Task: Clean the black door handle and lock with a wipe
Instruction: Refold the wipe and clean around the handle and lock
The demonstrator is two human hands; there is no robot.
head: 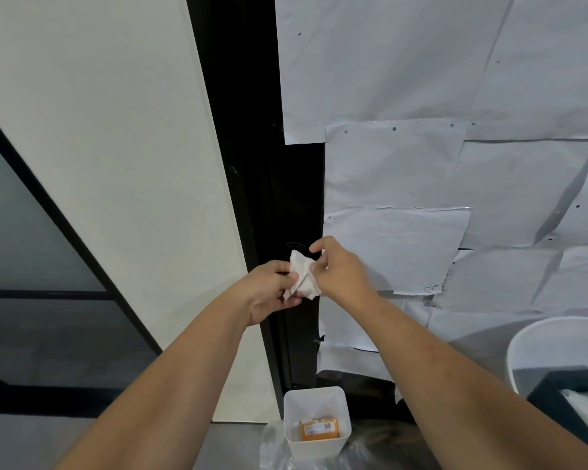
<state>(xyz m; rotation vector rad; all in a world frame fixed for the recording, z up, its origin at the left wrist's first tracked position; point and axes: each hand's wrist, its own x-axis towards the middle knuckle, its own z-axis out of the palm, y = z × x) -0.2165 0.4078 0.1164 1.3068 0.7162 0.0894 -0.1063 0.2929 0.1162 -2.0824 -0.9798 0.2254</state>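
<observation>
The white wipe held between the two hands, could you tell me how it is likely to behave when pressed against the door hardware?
The wipe looks floppy: it is crumpled and creased between the left hand and right hand, so it should mould around the black lock. It is probably very light, since fingertips alone pinch it. It may bunch or slip unless it is held firmly.

Two bare hands hold a crumpled white wipe (302, 278) in front of a black door (269, 184). The left hand (269, 293) grips its lower side. The right hand (340, 269) pinches its upper edge. Below, on the floor, a small white bin (316, 422) holds an orange packet (319, 429).
</observation>
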